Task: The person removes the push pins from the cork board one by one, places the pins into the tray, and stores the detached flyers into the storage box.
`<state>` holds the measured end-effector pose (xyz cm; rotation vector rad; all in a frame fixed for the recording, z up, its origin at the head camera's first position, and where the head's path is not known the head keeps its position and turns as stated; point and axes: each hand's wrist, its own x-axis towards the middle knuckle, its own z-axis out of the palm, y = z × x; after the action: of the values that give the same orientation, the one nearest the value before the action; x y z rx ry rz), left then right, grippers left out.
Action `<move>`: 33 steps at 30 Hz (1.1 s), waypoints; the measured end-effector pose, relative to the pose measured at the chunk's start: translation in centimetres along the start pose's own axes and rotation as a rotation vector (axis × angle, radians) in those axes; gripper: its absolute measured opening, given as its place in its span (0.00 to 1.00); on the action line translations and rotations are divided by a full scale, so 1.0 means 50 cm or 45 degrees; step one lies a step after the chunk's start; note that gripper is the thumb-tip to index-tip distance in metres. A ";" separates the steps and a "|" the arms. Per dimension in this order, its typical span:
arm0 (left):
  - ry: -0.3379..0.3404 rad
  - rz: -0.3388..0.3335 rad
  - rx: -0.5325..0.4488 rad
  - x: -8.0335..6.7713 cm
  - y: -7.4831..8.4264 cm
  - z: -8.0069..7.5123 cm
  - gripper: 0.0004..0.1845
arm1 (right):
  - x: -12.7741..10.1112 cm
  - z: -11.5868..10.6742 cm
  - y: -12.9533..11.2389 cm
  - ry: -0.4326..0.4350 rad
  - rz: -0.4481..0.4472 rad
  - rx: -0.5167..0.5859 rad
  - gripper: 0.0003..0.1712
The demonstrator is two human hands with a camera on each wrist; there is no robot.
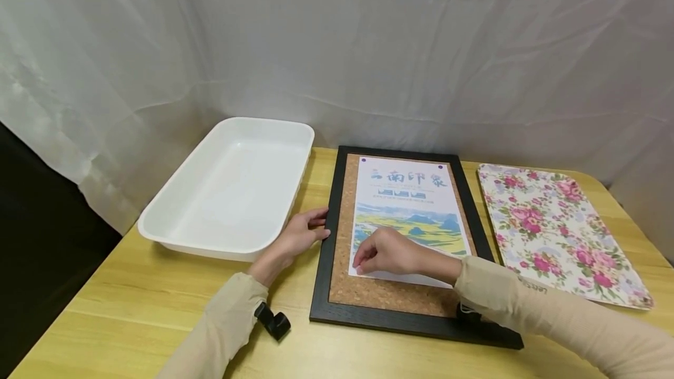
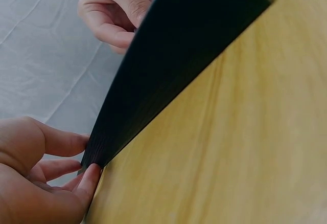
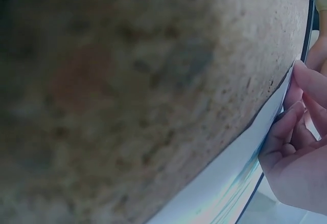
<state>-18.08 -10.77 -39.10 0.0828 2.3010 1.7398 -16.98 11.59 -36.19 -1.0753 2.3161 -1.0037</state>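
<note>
A printed landscape poster (image 1: pixel 411 192) lies on a cork board (image 1: pixel 392 297) with a black frame (image 1: pixel 400 326); purple pins (image 1: pixel 440 166) sit at its two top corners. With thumb and index finger bent together, my right hand (image 1: pixel 389 252) pinches at the poster's lower left corner. The fingertips hide what is between them, and in the right wrist view they meet the paper's edge (image 3: pixel 230 162). My left hand (image 1: pixel 297 235) rests its fingertips against the frame's left outer edge; in the left wrist view the thumb and fingers touch the frame's side wall (image 2: pixel 148 75).
A deep white tray (image 1: pixel 226 192) stands left of the board, close to my left wrist. On the right lies a flower-patterned tray (image 1: pixel 558 227), partly beneath the line of my right forearm. A pale curtain (image 1: pixel 337 51) hangs behind the wooden table (image 1: pixel 131 291).
</note>
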 end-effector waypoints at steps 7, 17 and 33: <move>0.010 0.009 0.001 -0.002 0.002 0.001 0.29 | -0.001 -0.003 0.002 -0.008 -0.005 0.000 0.03; 0.015 0.006 0.009 -0.001 -0.001 0.002 0.29 | 0.001 -0.005 0.004 -0.029 -0.006 0.002 0.04; 0.006 0.012 0.006 -0.001 0.002 0.001 0.29 | 0.003 -0.010 0.003 -0.071 -0.020 0.025 0.05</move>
<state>-18.01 -10.70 -39.02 0.0905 2.3116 1.7407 -17.46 11.79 -35.97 -1.1016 2.2523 -0.9881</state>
